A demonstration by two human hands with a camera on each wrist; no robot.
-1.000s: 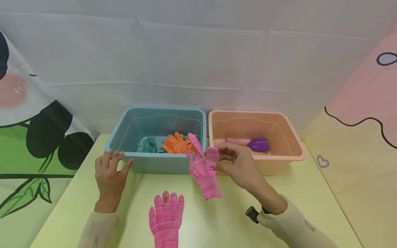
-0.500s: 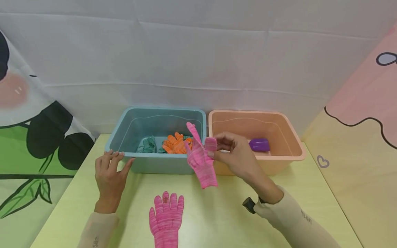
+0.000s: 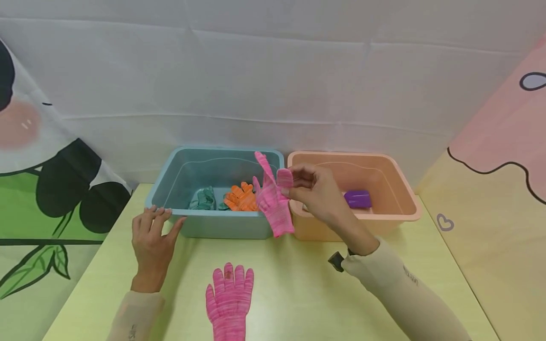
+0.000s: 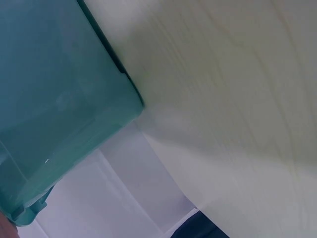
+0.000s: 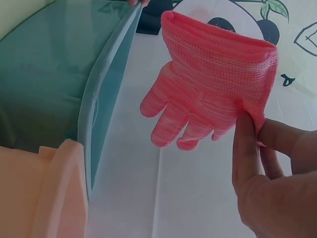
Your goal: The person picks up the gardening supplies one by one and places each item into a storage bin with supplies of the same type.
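In the head view my left hand (image 3: 152, 244) holds the front-left rim of a blue bin (image 3: 222, 225), fingers over the edge and thumb outside. Only a sliver of that hand shows in the left wrist view. My right hand (image 3: 317, 194) pinches a pink knit glove (image 3: 274, 203) between thumb and fingers. The glove hangs cuff down in front of where the two bins meet. Its cuff opening shows in the right wrist view. A second pink glove (image 3: 229, 298) lies flat on the table. Inside the blue bin are an orange glove (image 3: 241, 196) and green gloves (image 3: 204, 199).
A peach bin (image 3: 398, 189) stands right beside the blue one and holds a purple shovel-like toy (image 3: 358, 199), its handle mostly hidden by my hand. Both bins sit on a pale yellow table (image 3: 294, 298) before a white cloth wall (image 3: 277, 85).
My right hand has lifted the pink glove up and slightly left toward the bins. My left hand and the glove on the table stay in place.
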